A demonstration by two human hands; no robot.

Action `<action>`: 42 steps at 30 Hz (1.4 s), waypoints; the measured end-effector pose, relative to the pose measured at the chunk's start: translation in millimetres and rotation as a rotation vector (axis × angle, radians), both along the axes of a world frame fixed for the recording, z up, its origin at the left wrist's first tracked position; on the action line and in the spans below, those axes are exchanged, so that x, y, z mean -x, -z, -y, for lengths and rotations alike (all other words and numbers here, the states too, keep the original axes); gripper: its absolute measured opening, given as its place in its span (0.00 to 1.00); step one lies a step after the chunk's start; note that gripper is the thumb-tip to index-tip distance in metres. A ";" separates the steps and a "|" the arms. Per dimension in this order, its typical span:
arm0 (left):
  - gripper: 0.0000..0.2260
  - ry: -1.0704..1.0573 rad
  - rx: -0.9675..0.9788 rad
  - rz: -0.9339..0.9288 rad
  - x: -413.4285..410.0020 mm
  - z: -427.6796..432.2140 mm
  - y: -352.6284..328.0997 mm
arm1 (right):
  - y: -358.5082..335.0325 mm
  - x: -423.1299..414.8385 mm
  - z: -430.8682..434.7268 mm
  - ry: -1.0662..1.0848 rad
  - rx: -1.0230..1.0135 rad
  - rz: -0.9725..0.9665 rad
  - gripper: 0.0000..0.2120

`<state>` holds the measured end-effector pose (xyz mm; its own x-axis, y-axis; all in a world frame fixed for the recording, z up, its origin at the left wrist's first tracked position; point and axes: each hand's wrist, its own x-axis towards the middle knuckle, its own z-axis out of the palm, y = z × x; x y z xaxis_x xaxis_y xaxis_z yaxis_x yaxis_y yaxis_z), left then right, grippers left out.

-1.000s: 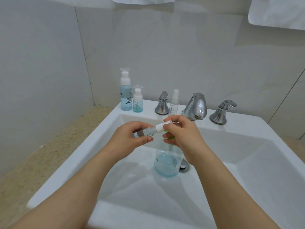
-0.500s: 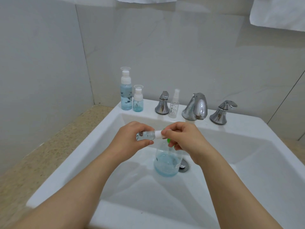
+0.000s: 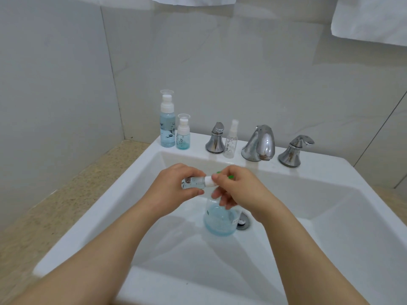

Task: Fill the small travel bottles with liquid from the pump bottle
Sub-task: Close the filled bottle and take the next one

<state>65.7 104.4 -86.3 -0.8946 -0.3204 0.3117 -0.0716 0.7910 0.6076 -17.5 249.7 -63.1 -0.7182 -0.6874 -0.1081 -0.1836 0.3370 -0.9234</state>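
Above the sink basin, my left hand [image 3: 174,190] holds a small clear travel bottle [image 3: 192,183] on its side. My right hand [image 3: 235,190] pinches the bottle's white cap [image 3: 208,181] between thumb and forefinger. A green part [image 3: 230,177] of the pump shows behind my right hand. The large clear pump bottle [image 3: 220,221], holding blue liquid, stands in the basin under my hands, its top hidden by them. Two travel bottles with blue liquid, a tall one [image 3: 167,122] and a short one [image 3: 183,134], stand on the sink's back ledge. A clear spray bottle [image 3: 230,142] stands between the left tap handle and the spout.
The white sink [image 3: 330,216] has a chrome drain [image 3: 243,223] right of the pump bottle. On the ledge are a chrome spout [image 3: 259,143] and two handles [image 3: 215,138] [image 3: 293,150]. A speckled counter [image 3: 55,212] lies left. White towels [image 3: 372,18] hang above.
The small bottle has tipped from a slant to lying level and shifted slightly left. My right fingers have moved along its cap, the lower fingers now spread.
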 end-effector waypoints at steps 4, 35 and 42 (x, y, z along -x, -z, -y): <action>0.15 0.013 -0.003 -0.001 -0.5 -0.8 -0.7 | -0.2 1.0 1.6 0.044 -0.088 -0.052 0.20; 0.09 0.012 -0.403 0.011 1.9 -3.0 0.1 | 9.9 -0.4 15.5 0.061 0.181 0.200 0.05; 0.10 -0.084 -0.080 -0.035 6.3 -11.7 -0.2 | 13.3 -2.5 25.0 0.215 0.197 0.110 0.11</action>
<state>59.5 116.1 -86.0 -0.8525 -0.4188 0.3128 -0.1129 0.7318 0.6721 -15.0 224.7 -76.4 -0.8406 -0.5367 -0.0735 -0.0224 0.1702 -0.9852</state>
